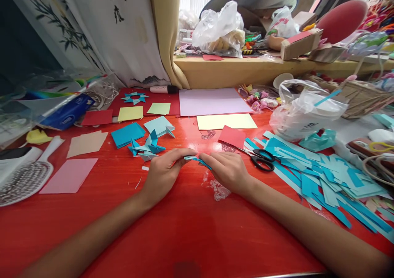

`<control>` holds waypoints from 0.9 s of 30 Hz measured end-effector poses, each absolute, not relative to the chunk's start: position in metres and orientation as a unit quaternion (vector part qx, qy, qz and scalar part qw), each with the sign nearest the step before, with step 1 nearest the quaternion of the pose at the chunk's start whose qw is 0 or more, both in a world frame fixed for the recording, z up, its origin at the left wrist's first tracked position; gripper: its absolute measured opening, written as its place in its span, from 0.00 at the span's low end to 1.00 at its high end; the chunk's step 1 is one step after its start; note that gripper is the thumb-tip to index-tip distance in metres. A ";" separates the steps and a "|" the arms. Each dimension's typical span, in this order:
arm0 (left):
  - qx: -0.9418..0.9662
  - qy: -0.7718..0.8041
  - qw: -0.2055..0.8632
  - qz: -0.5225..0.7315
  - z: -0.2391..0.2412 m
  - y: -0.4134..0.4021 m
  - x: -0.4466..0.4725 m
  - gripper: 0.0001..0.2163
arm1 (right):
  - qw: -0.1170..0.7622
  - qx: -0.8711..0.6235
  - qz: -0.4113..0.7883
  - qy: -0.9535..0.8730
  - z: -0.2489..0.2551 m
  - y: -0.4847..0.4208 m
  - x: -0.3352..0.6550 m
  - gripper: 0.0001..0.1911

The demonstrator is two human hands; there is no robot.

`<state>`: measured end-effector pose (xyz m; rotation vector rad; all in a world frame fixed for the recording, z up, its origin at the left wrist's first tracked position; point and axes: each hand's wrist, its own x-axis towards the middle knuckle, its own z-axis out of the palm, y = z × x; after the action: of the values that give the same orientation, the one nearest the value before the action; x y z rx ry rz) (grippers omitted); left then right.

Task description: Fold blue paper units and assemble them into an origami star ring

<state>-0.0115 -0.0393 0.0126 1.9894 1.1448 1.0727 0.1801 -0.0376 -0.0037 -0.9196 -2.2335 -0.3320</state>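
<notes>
Between my two hands is a small folded piece of blue paper, held just above the red table. My left hand pinches its left end, where a pale side shows. The fingers of my right hand are closed on its right end and hide part of it. Left of my left hand lie several folded blue paper pieces. Beyond them are a stack of blue squares and a stack of light blue squares. Scissors with black handles rest right of my right hand.
A heap of blue paper strips covers the right side of the table. A white hairbrush and a pink sheet lie at left. Farther back are a lilac sheet, a blue paper ring and a plastic bag.
</notes>
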 end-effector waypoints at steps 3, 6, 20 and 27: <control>0.759 0.417 0.286 0.410 0.012 -0.041 -0.012 0.10 | 0.350 -0.333 -0.144 -0.864 -0.001 -0.038 0.181 0.14; 0.767 0.406 0.272 0.416 0.012 -0.042 -0.012 0.11 | 0.355 -0.308 -0.174 -0.865 0.001 -0.038 0.182 0.14; 0.707 0.449 0.320 0.443 0.014 -0.035 -0.013 0.08 | 0.372 -0.358 -0.156 -0.842 -0.001 -0.038 0.181 0.12; 0.732 0.411 0.292 0.459 0.011 -0.035 -0.014 0.08 | 0.419 -0.338 -0.159 -0.828 0.001 -0.037 0.179 0.07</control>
<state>-0.0138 -0.0350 0.0114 1.9504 1.0950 1.2225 0.1791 -0.0371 0.0007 -0.8472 -2.0749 -0.3976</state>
